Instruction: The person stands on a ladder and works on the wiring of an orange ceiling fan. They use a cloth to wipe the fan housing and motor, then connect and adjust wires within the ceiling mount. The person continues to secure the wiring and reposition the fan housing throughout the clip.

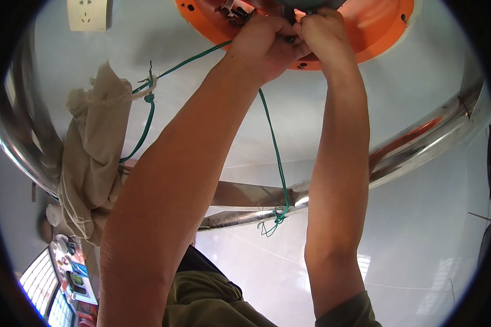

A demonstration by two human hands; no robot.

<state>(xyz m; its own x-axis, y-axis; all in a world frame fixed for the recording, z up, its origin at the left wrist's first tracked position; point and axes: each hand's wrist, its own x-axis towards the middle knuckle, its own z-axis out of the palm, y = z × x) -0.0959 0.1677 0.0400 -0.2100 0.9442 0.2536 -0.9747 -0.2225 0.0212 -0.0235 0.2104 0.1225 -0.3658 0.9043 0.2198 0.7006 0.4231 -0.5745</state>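
Observation:
Both arms reach up to an orange round metal plate (384,41) with holes along its rim, cut off by the top edge of the head view. My left hand (264,46) is in front of its middle, fingers curled in a pinch. Close beside it, my right hand (326,37) is also closed, its fingertips meeting the left ones. A small dark piece shows between the fingers, too hidden to name. Just above the hands is a dark grey part (305,4). Dark fittings (235,13) sit on the plate left of my left hand.
A green cord (199,56) runs left from the plate to a knot beside a tied beige cloth (95,141). Another green cord (274,139) hangs to a shiny metal rail (414,150) curving across the view. A socket plate (87,14) is at upper left.

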